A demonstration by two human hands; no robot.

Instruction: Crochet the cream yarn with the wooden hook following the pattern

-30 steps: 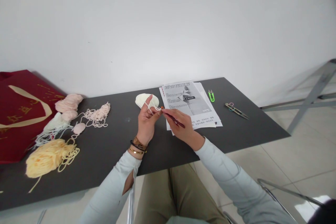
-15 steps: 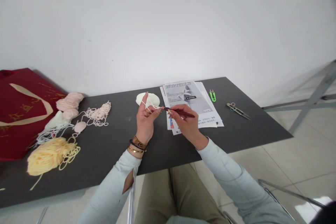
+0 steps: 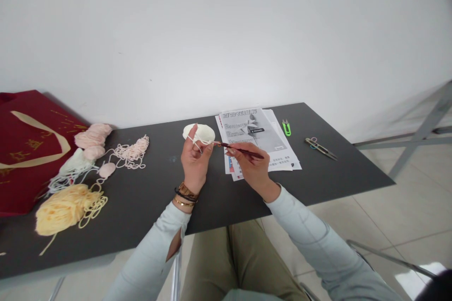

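White yarn (image 3: pixel 193 141) runs over the raised index finger of my left hand (image 3: pixel 195 160), whose thumb and another finger pinch the strand. A dark red crochet hook (image 3: pixel 243 150) lies in my right hand (image 3: pixel 253 167), held like a pen, its tip pointing left. That tip meets the yarn just right of my left thumb; the loop there is too small to make out. Behind my left hand a white ball of yarn (image 3: pixel 205 132) rests on the dark table (image 3: pixel 226 202), partly hidden by the fingers.
Printed sheets (image 3: pixel 261 134) lie beyond my right hand. Green thread snips (image 3: pixel 286 127) and metal snips (image 3: pixel 320 148) are farther right. At left are yellow yarn (image 3: pixel 61 209), pale pink yarn (image 3: pixel 130 153), white yarn (image 3: pixel 75 163) and a red bag (image 3: pixel 26 146).
The hook's tip has shifted slightly left, closer to my left thumb. My left hand has turned a little, and the yarn stays over its index finger.
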